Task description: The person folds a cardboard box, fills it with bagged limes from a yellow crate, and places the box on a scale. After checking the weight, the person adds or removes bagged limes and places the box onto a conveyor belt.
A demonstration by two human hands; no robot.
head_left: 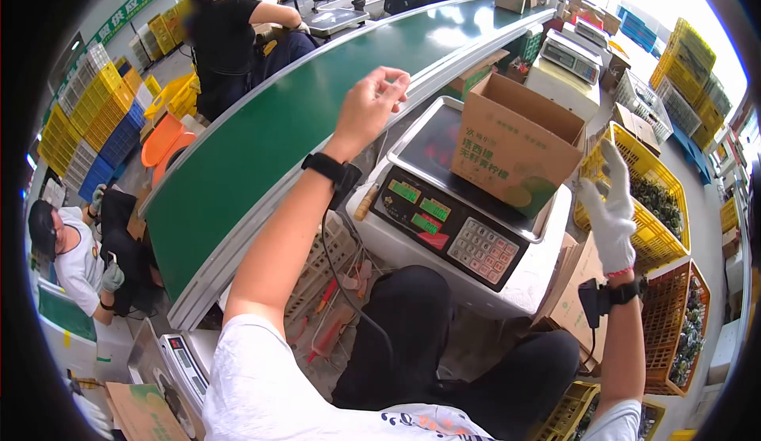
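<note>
My left hand (372,108) is bare and raised over the near edge of the green conveyor belt (261,136), its fingers curled together; whatever may be between them is too small to make out. On the right, my right hand (609,211) wears a white glove and holds nothing, fingers apart, beside a cardboard box (507,144). That box stands upright with its top open on the metal plate of a digital scale (444,223), which has lit green displays. A yellow crate (674,247) of dark green produce lies just beyond my right hand.
A brown crate (654,338) of wrapped items stands at the right. Flattened cardboard (583,290) leans beside the scale's white stand (515,302). Across the belt sits a person in black (226,37); another in white (79,259) is at the left. More scales (571,57) stand behind the box.
</note>
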